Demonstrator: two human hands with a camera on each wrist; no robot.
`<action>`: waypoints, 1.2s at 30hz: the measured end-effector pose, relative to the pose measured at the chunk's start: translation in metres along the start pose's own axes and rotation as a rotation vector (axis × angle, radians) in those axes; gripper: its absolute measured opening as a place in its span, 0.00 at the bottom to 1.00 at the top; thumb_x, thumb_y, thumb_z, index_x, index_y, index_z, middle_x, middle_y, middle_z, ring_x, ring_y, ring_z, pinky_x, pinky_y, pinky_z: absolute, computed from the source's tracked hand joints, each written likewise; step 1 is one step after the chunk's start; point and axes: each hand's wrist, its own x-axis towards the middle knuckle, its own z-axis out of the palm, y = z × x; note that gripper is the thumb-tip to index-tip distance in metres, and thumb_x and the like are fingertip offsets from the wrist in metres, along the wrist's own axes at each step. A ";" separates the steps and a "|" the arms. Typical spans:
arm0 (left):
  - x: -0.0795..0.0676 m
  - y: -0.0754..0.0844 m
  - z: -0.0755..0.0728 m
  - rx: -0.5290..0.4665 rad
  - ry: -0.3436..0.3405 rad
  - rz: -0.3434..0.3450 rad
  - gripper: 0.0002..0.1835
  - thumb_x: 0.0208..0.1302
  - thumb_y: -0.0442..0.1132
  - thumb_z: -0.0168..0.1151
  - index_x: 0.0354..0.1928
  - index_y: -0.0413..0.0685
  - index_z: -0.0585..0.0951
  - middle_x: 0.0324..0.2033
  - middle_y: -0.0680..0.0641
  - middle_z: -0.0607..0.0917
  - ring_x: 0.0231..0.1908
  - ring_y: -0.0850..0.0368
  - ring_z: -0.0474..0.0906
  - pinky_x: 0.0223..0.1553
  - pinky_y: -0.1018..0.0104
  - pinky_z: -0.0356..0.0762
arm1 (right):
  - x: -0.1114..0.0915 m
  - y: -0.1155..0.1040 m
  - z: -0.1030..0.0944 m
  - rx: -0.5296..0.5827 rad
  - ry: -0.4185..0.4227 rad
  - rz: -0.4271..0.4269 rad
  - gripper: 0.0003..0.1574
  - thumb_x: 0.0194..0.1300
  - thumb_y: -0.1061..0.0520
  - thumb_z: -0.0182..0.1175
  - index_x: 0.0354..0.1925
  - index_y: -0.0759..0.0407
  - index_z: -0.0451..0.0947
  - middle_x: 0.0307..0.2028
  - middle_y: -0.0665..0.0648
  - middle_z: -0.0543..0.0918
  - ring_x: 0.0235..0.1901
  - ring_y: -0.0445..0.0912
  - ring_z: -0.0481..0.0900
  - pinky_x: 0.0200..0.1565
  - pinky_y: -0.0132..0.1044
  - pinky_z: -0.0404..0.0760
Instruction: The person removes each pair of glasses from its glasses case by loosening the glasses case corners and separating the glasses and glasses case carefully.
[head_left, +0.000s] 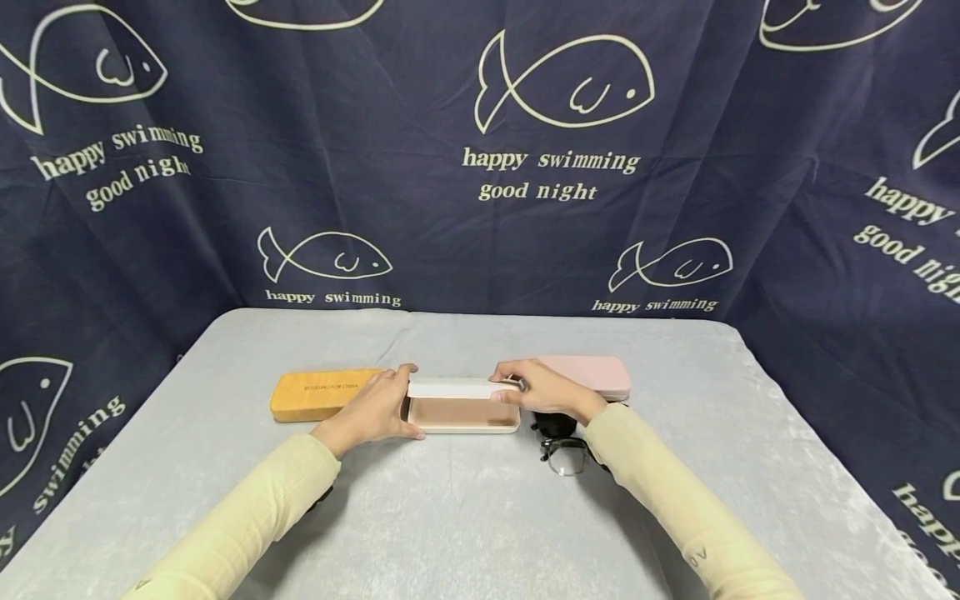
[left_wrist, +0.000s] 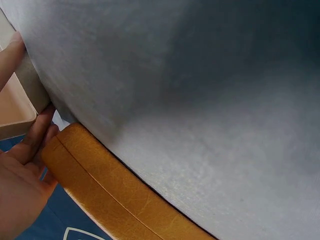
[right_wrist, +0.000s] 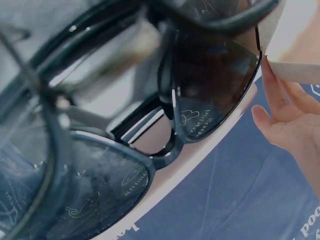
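Note:
A white glasses case (head_left: 468,430) with a peach-brown lining stands open at mid-table, its lid (head_left: 450,387) raised at the back. My left hand (head_left: 378,408) grips its left end. The left wrist view shows thumb and fingers of that hand (left_wrist: 20,195) on either side of the case corner (left_wrist: 30,82). At the lid's right part, my right hand (head_left: 551,387) pinches the edge between thumb and fingers. Below the right wrist lie dark sunglasses (head_left: 557,423) and clear black-framed glasses (head_left: 567,458), both partly hidden by the sleeve. Sunglasses (right_wrist: 215,85) loom large in the right wrist view.
An orange-brown case (head_left: 326,393) lies shut on the left, right beside my left hand. Behind my right hand is a shut pink case (head_left: 588,372). The grey cloth-covered table (head_left: 480,517) ends at a navy curtain (head_left: 420,150) with fish drawings.

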 end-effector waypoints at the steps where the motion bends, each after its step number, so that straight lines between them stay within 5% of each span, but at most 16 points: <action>1: 0.000 0.000 0.000 0.002 0.000 0.001 0.56 0.31 0.57 0.76 0.61 0.35 0.61 0.44 0.37 0.79 0.49 0.42 0.73 0.54 0.52 0.68 | 0.000 0.000 0.000 -0.016 0.006 -0.008 0.08 0.59 0.54 0.61 0.36 0.57 0.77 0.37 0.53 0.83 0.33 0.40 0.72 0.41 0.34 0.73; 15: -0.001 0.001 -0.001 0.005 -0.005 0.017 0.55 0.32 0.57 0.75 0.61 0.35 0.61 0.42 0.38 0.80 0.49 0.42 0.72 0.57 0.52 0.64 | -0.009 -0.007 0.009 -0.234 0.048 -0.116 0.17 0.55 0.50 0.64 0.38 0.60 0.77 0.38 0.55 0.82 0.29 0.40 0.74 0.41 0.36 0.69; 24: 0.000 0.000 0.000 0.031 0.006 0.029 0.53 0.33 0.57 0.75 0.60 0.35 0.63 0.45 0.37 0.79 0.49 0.44 0.72 0.56 0.52 0.65 | -0.015 -0.009 0.020 -0.371 0.070 -0.082 0.17 0.51 0.45 0.66 0.33 0.53 0.73 0.30 0.47 0.73 0.27 0.42 0.63 0.44 0.39 0.63; 36: -0.001 0.002 -0.001 0.049 -0.005 0.064 0.48 0.37 0.56 0.74 0.58 0.36 0.67 0.48 0.41 0.79 0.49 0.47 0.72 0.55 0.54 0.64 | -0.017 -0.009 0.025 -0.417 0.096 -0.065 0.19 0.50 0.44 0.67 0.35 0.51 0.73 0.33 0.48 0.75 0.29 0.43 0.64 0.46 0.43 0.63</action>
